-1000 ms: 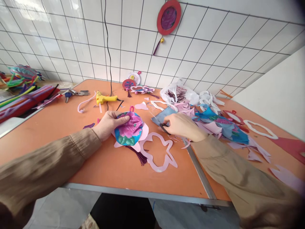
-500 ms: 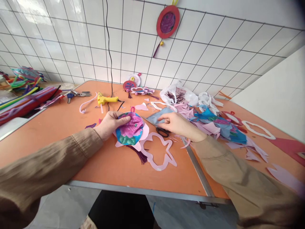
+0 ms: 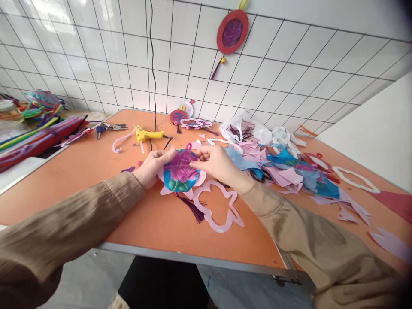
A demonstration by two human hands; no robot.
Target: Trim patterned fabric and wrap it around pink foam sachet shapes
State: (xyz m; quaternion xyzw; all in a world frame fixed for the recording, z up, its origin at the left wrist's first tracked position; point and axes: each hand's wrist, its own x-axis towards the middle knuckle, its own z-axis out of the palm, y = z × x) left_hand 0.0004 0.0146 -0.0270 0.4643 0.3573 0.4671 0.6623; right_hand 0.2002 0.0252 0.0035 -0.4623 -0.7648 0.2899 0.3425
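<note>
"What does the head camera show of the left hand?"

"The left hand [image 3: 155, 167] has the left side of a round flowered cloth [image 3: 180, 171] pinched, with its thumb over the front near the top."

"And the right hand?"

"The right hand [image 3: 220, 165] is at the cloth's upper right, thumb and fingers close together, the thumb tip over the front. I can't tell whether it grips or merely touches."

"Where exactly is the cloth?"

"Between the two hands, over the near part of the orange table [image 3: 154, 229]. Pink paper [image 3: 202, 178] sticks out around its edge, and a pink loop [image 3: 189, 146] shows at its top. Whether it rests on the table, I can't tell."

"What's close by?"

"A purple tassel [image 3: 193, 210] lies just below, beside a pink paper outline [image 3: 209, 222]. Past the right hand are black scissor handles [image 3: 257, 174], partly hidden, by a blue cloth [image 3: 246, 161]."

"Farther off?"

"A yellow glue gun [image 3: 149, 134] lies beyond the left hand, and a plastic bag [image 3: 246, 131] stands near the tiled wall [image 3: 189, 56], where a red ring ornament [image 3: 222, 38] hangs."
</note>
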